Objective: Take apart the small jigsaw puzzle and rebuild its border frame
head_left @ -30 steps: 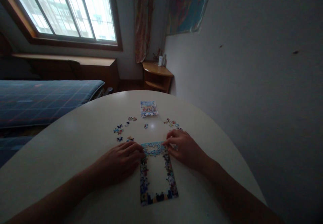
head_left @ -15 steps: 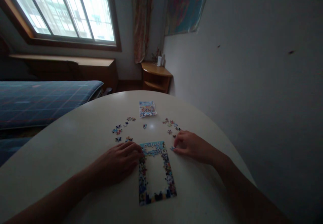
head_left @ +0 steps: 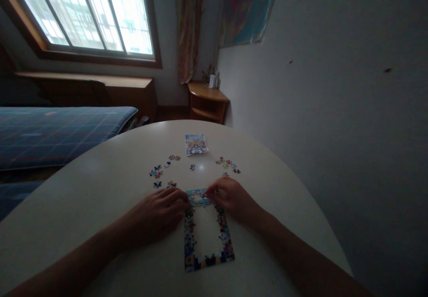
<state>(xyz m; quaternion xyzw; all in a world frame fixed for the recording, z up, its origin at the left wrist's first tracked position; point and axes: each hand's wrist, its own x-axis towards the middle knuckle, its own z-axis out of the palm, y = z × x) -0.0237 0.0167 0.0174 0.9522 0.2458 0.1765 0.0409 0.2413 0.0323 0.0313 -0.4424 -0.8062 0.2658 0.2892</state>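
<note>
A partly assembled jigsaw puzzle [head_left: 189, 245] lies on the white table, its border joined around a hollow middle. A smaller gap shows in its light-blue top strip. My left hand [head_left: 163, 210] rests at the upper left edge, fingertips on the border, fingers stretched loosely with nothing held. Over the top right corner, my right hand [head_left: 232, 199] pinches a small puzzle piece between thumb and forefinger; the fingers mostly hide it. Loose puzzle pieces lie beyond, in a left group [head_left: 156, 172] and a right group [head_left: 225, 162], with a single piece [head_left: 192, 167] between them.
A printed picture sheet [head_left: 196, 145] of the puzzle design lies toward the far side of the round white table [head_left: 133, 154]. A bed with a plaid cover [head_left: 60, 132] is at the left. The wall [head_left: 317, 123] runs along the right, with a corner shelf [head_left: 207, 92] behind.
My right hand has moved left from beside the puzzle to its top right corner, carrying a light-blue piece from the table. My left hand has stayed in place.
</note>
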